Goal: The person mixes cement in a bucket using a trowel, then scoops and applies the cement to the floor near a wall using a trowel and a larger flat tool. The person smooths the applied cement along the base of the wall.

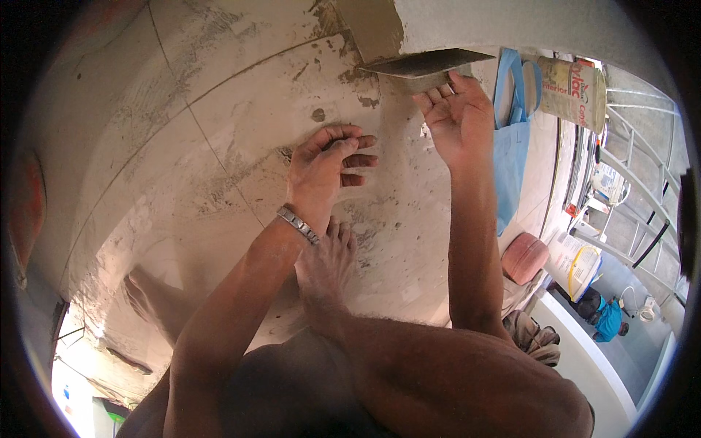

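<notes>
My right hand (460, 120) is raised at the upper middle, palm toward me, with fingers curled up against a flat plastering trowel (431, 64). The trowel's dark thin blade is tilted along the edge of a pale grey surface (467, 29); its handle does not show. Wet grey-brown mortar (372, 28) covers part of that surface just left of the blade. My left hand (325, 160), with a metal watch on its wrist, hovers over the dusty tiles (241, 139). Its fingers are loosely bent and apart, with nothing visible in them.
My bare foot (328, 266) rests below the left hand. To the right lie a light blue bag (511, 146), a printed sack (577, 91), a reddish round object (524, 257) and a white bucket (573, 263). Farther right are a metal ladder (639, 160) and a person in blue (607, 320).
</notes>
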The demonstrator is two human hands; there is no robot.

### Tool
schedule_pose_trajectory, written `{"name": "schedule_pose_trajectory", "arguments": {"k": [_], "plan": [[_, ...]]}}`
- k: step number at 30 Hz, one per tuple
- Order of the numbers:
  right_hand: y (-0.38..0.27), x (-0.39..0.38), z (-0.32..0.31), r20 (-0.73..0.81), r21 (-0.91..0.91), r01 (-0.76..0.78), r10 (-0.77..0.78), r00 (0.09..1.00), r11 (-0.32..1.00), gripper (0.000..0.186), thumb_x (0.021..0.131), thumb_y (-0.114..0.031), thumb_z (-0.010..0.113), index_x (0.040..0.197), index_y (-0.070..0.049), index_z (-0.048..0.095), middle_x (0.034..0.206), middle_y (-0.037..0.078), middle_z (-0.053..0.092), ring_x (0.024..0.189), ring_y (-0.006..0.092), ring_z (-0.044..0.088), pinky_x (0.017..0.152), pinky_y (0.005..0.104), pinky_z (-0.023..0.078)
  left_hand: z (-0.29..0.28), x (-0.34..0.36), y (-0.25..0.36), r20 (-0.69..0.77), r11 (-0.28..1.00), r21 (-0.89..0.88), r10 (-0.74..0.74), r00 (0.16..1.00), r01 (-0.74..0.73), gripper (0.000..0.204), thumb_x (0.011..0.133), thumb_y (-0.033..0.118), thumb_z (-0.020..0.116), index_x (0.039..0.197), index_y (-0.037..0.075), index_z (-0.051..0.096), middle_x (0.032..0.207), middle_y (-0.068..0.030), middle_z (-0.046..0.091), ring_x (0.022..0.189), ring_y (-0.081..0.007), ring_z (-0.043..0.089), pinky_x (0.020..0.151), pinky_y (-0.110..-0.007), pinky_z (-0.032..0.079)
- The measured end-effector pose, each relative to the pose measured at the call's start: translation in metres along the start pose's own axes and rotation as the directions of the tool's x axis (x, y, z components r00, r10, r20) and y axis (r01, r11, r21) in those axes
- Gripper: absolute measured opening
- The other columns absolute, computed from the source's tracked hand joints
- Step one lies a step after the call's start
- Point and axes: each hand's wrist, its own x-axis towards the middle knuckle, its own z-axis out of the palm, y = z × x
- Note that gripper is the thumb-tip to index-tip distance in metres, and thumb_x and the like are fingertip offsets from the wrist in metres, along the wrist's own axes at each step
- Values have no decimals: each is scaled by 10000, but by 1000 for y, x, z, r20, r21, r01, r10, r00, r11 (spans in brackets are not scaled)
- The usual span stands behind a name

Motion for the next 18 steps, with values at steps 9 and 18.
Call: {"name": "schedule_pose_trajectory", "arguments": {"k": [9,18], "plan": [[-15,-31,7,-56,88,63,-58,997,994,250,986,-213,478,1124,-36,588,1143,134,636,1024,278,600,942,448,481,-2,2,0,-7,1000,-18,-10,1000,10,167,971,118,576,1120,60,625,1085,-101,730,832,-186,733,624,-287,543],[22,-5,-9,-44,9,-11,12,999,1000,299,947,-153,585,1201,-16,507,1195,138,577,1124,301,556,985,443,452,-2,4,-1,10,999,-34,-10,1000,10,165,976,103,551,1117,54,622,1098,-115,727,830,-180,734,617,-276,551]]}}
